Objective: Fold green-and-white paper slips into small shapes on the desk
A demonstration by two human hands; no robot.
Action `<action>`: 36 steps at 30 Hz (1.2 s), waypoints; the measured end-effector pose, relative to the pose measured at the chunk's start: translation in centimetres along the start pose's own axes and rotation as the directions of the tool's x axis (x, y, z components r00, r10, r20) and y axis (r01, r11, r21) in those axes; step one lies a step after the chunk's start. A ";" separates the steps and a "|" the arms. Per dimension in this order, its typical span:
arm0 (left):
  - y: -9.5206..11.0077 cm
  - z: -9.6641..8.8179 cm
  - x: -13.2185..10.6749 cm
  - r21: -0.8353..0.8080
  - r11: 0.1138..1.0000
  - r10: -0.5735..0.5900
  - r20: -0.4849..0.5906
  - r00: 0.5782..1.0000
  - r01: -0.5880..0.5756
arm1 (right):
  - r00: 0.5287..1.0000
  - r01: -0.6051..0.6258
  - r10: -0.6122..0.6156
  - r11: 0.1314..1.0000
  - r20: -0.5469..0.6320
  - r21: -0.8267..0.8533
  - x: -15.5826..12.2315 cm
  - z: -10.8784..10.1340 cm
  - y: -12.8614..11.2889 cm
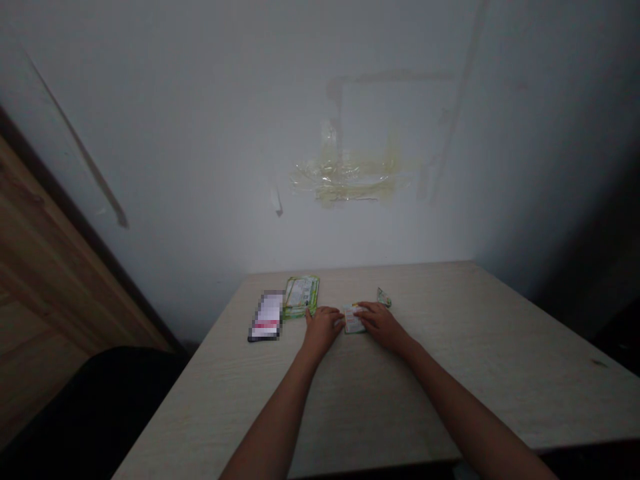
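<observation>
A small flat printed packet, white and green with reddish print, lies on the table between my hands. My right hand has its fingers over the packet's right side, pressing it against the tabletop. My left hand is at the packet's left edge, its thumb spread outward and its fingers stretched towards the packet. Whether those left fingertips touch the packet is too dim to tell. Just beyond my right hand lies a small green-and-white crumpled piece. A larger green-and-white printed packet or stack lies beyond my left hand.
A phone with a blurred-out screen lies at the left of the pale wooden table. Behind stands a white wall with peeling tape. A dark rounded shape is beside the table's left edge.
</observation>
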State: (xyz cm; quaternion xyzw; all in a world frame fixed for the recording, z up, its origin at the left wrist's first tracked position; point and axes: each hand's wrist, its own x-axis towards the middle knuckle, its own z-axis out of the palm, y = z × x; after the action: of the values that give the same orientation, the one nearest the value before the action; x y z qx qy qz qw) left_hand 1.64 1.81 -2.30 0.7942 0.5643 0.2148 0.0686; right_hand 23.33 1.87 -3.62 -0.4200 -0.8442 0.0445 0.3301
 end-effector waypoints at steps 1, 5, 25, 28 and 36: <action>0.0 0.0 0.0 -0.011 1.000 0.002 -0.003 1.000 -0.002 | 1.000 0.001 -0.001 1.000 -0.003 0.001 0.0 0.1 0.1; 0.0 -0.1 0.0 -0.018 1.000 0.003 -0.001 1.000 -0.003 | 1.000 0.001 -0.001 1.000 0.008 -0.004 0.0 0.3 0.3; 0.1 -0.6 0.0 -0.012 1.000 0.003 0.033 0.999 -0.003 | 0.996 -0.080 0.078 0.994 0.032 0.074 0.0 0.1 0.0; 0.2 -0.6 0.0 0.014 1.000 -0.009 0.043 0.999 0.009 | 0.993 -0.114 0.111 0.988 0.035 0.104 0.0 0.0 -0.1; 0.1 -0.5 0.0 0.068 0.997 0.025 0.039 0.999 -0.027 | 0.992 -0.123 0.122 0.982 0.015 0.145 0.0 0.0 0.2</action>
State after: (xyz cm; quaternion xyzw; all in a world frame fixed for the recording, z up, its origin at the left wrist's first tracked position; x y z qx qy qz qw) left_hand 1.47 1.69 -1.80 0.8073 0.5595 0.1809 0.0493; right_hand 23.48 2.00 -3.74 -0.4460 -0.8121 0.1274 0.3540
